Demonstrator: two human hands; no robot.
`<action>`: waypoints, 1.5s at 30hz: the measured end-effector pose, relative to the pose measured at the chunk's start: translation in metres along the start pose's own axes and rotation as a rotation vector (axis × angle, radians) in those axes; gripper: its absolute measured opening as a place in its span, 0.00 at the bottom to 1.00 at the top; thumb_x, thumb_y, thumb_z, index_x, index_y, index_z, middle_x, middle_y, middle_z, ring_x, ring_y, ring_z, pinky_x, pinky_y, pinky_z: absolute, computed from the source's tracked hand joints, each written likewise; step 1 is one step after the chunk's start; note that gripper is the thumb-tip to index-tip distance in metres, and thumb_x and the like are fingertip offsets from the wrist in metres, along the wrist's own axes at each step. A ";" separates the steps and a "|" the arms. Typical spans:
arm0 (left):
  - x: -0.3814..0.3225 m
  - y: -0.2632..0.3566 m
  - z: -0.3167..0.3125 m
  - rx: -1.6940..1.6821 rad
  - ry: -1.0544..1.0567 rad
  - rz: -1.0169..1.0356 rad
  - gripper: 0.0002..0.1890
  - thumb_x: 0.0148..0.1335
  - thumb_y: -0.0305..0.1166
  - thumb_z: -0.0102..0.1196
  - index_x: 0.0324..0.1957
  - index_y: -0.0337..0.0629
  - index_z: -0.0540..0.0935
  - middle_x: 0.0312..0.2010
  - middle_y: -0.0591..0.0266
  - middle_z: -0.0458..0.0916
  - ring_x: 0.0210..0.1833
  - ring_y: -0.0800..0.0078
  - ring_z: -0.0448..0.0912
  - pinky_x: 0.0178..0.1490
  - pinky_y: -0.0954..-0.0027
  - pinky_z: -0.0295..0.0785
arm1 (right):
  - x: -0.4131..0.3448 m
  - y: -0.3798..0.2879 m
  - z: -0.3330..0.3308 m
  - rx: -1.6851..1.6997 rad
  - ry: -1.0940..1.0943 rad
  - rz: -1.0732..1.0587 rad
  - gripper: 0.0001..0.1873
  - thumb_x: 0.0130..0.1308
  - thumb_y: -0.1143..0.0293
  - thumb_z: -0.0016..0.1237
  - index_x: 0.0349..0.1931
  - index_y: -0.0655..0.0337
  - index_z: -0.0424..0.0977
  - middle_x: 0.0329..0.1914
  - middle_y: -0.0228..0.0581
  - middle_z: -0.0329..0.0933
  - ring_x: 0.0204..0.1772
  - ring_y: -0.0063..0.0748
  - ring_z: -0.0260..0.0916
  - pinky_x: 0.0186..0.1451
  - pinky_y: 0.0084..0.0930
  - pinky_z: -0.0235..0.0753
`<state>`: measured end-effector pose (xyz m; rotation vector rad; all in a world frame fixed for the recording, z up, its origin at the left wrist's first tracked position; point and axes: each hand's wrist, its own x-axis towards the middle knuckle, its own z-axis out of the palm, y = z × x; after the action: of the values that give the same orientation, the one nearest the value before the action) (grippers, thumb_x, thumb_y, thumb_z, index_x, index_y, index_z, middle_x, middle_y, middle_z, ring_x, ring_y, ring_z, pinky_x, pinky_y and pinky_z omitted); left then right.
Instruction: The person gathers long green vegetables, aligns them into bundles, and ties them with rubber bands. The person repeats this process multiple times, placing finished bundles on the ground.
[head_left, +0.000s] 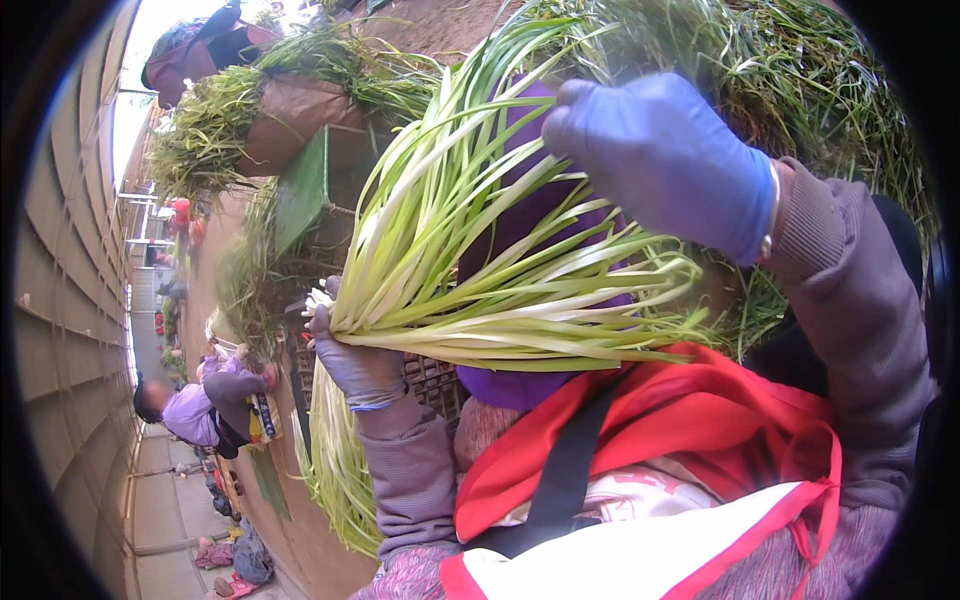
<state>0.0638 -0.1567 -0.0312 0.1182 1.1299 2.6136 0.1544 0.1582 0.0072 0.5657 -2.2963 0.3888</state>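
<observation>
A fanned bundle of long green leaves with pale bases (465, 277), like garlic chives, spreads in front of me. My left hand (364, 367), in a dirty bluish glove, grips it near the white root ends, so the leaves splay up and to the right. Above the leaf tips, my right hand (667, 165) wears a blue glove, its fingers curled and blurred by motion. Leaves pass close to those fingertips; whether any are pinched is unclear. Below my left hand hangs or lies another pale-green bunch (341, 457).
Loose grassy leaves (810, 97) are heaped at the upper right. A dark plastic crate (431, 379) sits behind my left wrist. Beyond stand a green board (304, 191) and a brown sack (300, 112) with greens around it. A seated person (195, 405) is at the left.
</observation>
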 end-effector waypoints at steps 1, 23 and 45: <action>0.000 0.000 0.000 -0.010 0.021 -0.005 0.19 0.55 0.40 0.48 0.45 0.38 0.72 0.45 0.52 0.74 0.50 0.61 0.71 0.58 0.55 0.61 | -0.002 -0.004 0.001 -0.018 0.040 -0.047 0.09 0.45 0.77 0.46 0.29 0.63 0.68 0.24 0.43 0.68 0.21 0.43 0.68 0.21 0.33 0.67; -0.003 -0.014 0.032 -0.213 0.191 -0.028 0.14 0.46 0.38 0.51 0.32 0.38 0.72 0.34 0.57 0.75 0.43 0.54 0.72 0.53 0.45 0.62 | 0.008 -0.030 0.001 -0.185 -0.239 -0.183 0.05 0.47 0.71 0.41 0.24 0.63 0.65 0.18 0.36 0.61 0.18 0.31 0.64 0.19 0.26 0.62; -0.003 -0.009 0.031 -0.299 0.066 -0.080 0.21 0.49 0.38 0.50 0.44 0.37 0.71 0.41 0.56 0.74 0.49 0.57 0.70 0.58 0.53 0.60 | 0.013 -0.035 0.009 -0.246 -0.289 -0.230 0.05 0.47 0.70 0.42 0.22 0.61 0.68 0.16 0.34 0.65 0.19 0.28 0.66 0.20 0.25 0.64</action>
<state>0.0747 -0.1303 -0.0166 -0.0745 0.7339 2.6951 0.1581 0.1210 0.0138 0.7903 -2.4676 -0.0935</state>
